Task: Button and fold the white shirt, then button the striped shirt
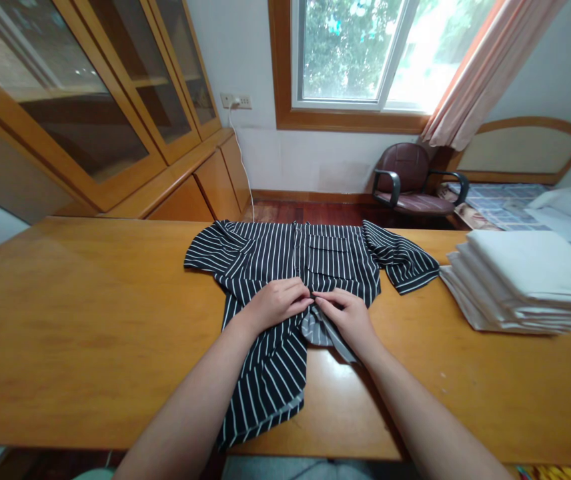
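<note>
A black shirt with white stripes [270, 250] lies spread on the wooden table [115, 320], its short sleeves out to both sides and its far edge along the table's back. My left hand [280, 303] and my right hand [345, 317] meet at the middle of its front, fingertips pinched together on the fabric. Between the fingertips the cloth is bunched; whether a button is there I cannot make out. The left front panel hangs down toward the near table edge. Below my right hand the other panel is turned, showing its paler inner side.
A stack of folded white cloths [525, 280] stands on the table at the right. Behind the table are a brown office chair [408, 177], a bed [500, 200] and a window [355, 53]. A glass-fronted wooden cabinet [110, 167] stands at the left.
</note>
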`<state>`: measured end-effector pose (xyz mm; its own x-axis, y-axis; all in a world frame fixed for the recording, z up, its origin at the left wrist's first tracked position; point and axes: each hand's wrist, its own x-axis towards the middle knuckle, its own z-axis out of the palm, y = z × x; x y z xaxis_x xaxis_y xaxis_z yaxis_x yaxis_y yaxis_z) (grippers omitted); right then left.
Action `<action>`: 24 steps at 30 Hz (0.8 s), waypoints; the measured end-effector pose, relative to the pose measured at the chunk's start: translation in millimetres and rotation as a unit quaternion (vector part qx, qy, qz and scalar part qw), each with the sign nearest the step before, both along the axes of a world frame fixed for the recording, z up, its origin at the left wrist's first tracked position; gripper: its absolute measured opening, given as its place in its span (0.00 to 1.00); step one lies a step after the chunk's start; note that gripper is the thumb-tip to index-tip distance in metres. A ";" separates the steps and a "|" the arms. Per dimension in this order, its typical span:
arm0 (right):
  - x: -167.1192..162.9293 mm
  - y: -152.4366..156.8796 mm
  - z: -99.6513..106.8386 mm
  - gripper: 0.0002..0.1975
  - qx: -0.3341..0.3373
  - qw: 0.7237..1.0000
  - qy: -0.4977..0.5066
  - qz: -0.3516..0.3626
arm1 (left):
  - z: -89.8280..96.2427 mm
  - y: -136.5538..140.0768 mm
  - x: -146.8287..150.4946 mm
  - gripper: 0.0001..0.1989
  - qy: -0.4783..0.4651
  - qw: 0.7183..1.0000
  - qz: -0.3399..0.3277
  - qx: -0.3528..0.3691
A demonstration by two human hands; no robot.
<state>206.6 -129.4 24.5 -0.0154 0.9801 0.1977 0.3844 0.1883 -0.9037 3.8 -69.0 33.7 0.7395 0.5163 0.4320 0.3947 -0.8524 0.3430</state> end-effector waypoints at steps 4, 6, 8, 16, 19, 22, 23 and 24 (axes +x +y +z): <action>-0.5 -0.6 0.2 0.08 0.018 1.000 -0.003 -0.011 | 0.1 -0.3 0.5 0.07 0.009 1.000 -0.003 0.019; -0.6 -1.0 1.0 0.07 0.026 1.000 -0.002 -0.014 | -0.1 -0.5 0.4 0.07 0.012 1.000 -0.002 0.026; -0.7 -1.4 1.7 0.06 0.029 0.999 0.000 -0.014 | -0.3 -0.6 0.2 0.07 0.014 0.999 0.002 0.030; 1.0 -1.7 1.4 0.08 0.011 1.000 0.020 0.005 | 0.1 -0.1 0.0 0.07 0.009 0.999 0.003 0.051; 1.9 -1.3 2.6 0.11 -0.007 0.999 0.045 0.009 | 1.1 -0.1 -0.4 0.07 -0.003 0.998 0.003 0.063; 1.9 -0.9 3.6 0.13 -0.027 0.997 0.071 0.008 | 2.4 -0.3 -1.1 0.07 -0.015 0.997 0.008 0.073; 1.7 -0.9 3.6 0.13 -0.035 0.996 0.078 0.009 | 2.7 -0.3 -1.3 0.07 -0.018 0.997 0.010 0.077; 1.4 -0.8 3.4 0.13 -0.043 0.996 0.084 0.010 | 3.0 -0.4 -1.5 0.07 -0.020 0.997 0.010 0.079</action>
